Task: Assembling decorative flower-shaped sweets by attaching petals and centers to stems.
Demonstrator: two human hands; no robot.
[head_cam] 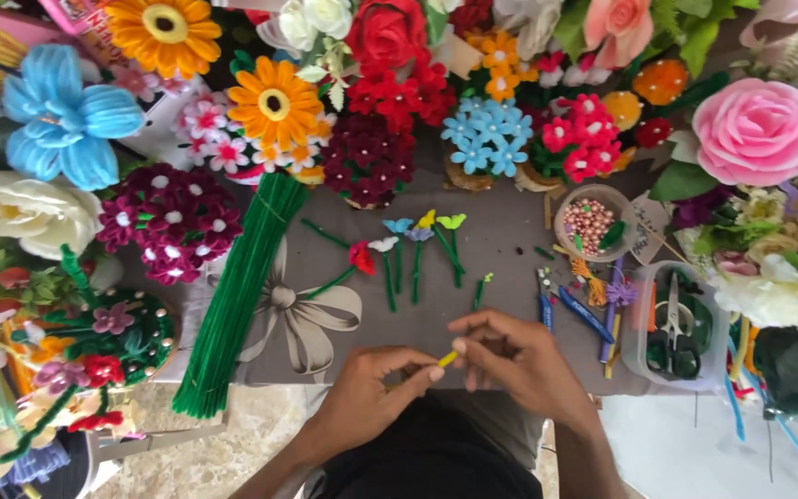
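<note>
My left hand (pixel 371 393) and my right hand (pixel 519 356) meet at the near edge of a grey table (pixel 501 236). Between their fingertips they pinch a short yellow pipe cleaner piece (pixel 448 359). Just beyond my hands lies a row of small finished pipe cleaner flowers (pixel 417 249) with green stems: red, white, blue, yellow and green heads. A thick bundle of green pipe cleaners (pixel 237 296) lies diagonally to the left of my left hand.
Several large craft flowers crowd the table's far side and both ends. A clear bowl of pink beads (pixel 591 222) and a clear box with scissors (pixel 676 328) sit at the right. Loose blue and orange pipe cleaners (pixel 588 310) lie beside my right hand.
</note>
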